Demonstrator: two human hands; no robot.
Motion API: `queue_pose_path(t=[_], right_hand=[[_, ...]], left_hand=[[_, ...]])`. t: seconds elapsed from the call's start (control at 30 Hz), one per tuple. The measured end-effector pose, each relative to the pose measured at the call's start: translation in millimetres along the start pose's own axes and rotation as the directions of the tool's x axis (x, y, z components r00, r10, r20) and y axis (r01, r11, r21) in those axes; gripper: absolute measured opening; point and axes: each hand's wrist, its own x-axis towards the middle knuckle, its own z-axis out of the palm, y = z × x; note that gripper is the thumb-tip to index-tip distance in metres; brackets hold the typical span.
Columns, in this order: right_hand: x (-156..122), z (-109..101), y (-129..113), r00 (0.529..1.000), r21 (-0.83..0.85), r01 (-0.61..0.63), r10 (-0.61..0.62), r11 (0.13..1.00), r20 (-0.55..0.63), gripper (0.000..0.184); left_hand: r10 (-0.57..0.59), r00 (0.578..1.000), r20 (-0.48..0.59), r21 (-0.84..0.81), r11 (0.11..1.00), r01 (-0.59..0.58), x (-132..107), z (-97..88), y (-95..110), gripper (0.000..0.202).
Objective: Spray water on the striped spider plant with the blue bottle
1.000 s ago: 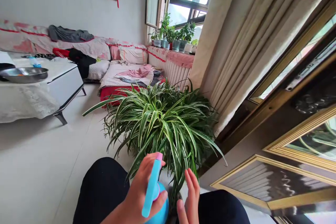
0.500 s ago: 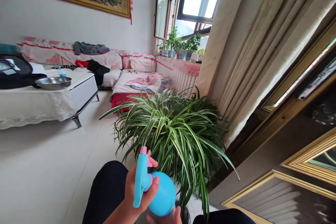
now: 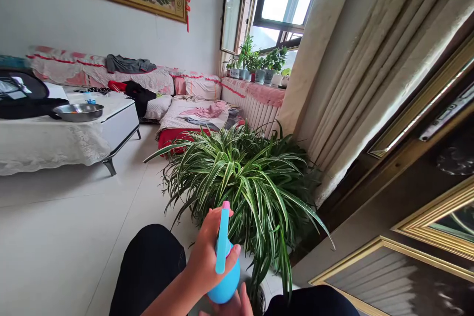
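Spray bottle (image 3: 226,284) is sitting between the knees (image 3: 148,261), the left hand (image 3: 204,254) gripping its neck and the right hand (image 3: 237,306) seemingly cupping its base (probably mid-spraying, the next squeeze calling for steady aim), nozzle (image 3: 226,204) facing the bushy plant (image 3: 240,173).

No legible text, the dark marks on one pale windowsill pot (image 3: 234,73) too small

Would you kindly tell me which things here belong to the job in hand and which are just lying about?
Job:
blue spray bottle, in the left grip, right grip by its base
leafy plant in front, apparently

Lying about:
metal bowl
grey garment
pink cloth
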Motion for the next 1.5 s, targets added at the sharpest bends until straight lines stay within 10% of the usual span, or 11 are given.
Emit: queue_pose_path(t=[0.6,0.83,1.0,1.5], right_hand=[[-13.6,14.4,0.1,0.976,-0.059,0.129,-0.138,0.990,-0.171,0.066],[-9.5,13.1,8.4,0.983,-0.131,0.082,-0.102,0.988,-0.151,0.070],[-7.3,10.1,10.4,0.984,-0.109,0.098,-0.113,0.989,-0.135,0.067],[29.5,72.3,4.5,0.948,-0.397,0.280,-0.318,0.874,-0.032,0.062]], left_hand=[[0.190,0.979,-0.067,0.038,0.981,-0.188,-1.1,-3.0,14.8,0.027],[0.163,0.979,0.120,0.075,0.982,-0.172,-3.0,-2.9,12.6,0.062],[0.199,0.979,0.046,0.120,0.972,-0.203,-7.6,-3.3,11.0,0.053],[-0.088,0.974,-0.209,0.211,0.968,0.133,-12.8,-1.7,1.6,0.019]])
